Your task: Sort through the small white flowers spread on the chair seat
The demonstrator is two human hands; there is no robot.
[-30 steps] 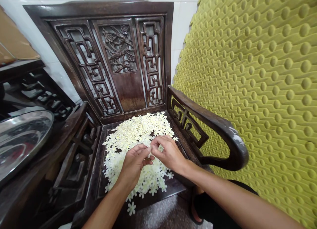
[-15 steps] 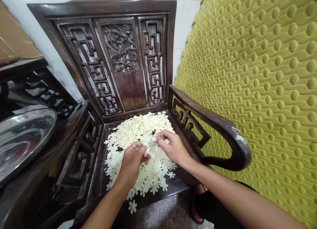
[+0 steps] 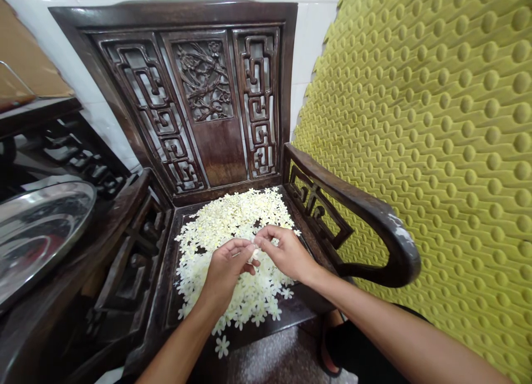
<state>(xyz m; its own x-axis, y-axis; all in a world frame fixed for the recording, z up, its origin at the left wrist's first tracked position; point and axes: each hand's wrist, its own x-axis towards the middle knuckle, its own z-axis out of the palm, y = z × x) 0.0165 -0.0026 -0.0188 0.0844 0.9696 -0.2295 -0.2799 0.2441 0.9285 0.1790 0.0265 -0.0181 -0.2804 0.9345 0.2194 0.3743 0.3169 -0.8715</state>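
On the seat of a dark carved wooden armchair [image 3: 220, 157] lies a heap of small cream blossoms [image 3: 233, 218]. Above it, the left hand [image 3: 226, 270] and right hand [image 3: 286, 254] are nearly closed, their fingertips [image 3: 262, 237] meeting on one pale blossom [image 3: 253, 255]. Something this fragile wants a light pinch, not a squeeze.

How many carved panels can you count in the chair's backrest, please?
3: a left fretwork panel, a central branch carving, and a right fretwork panel, all set in the dark wooden chair back.
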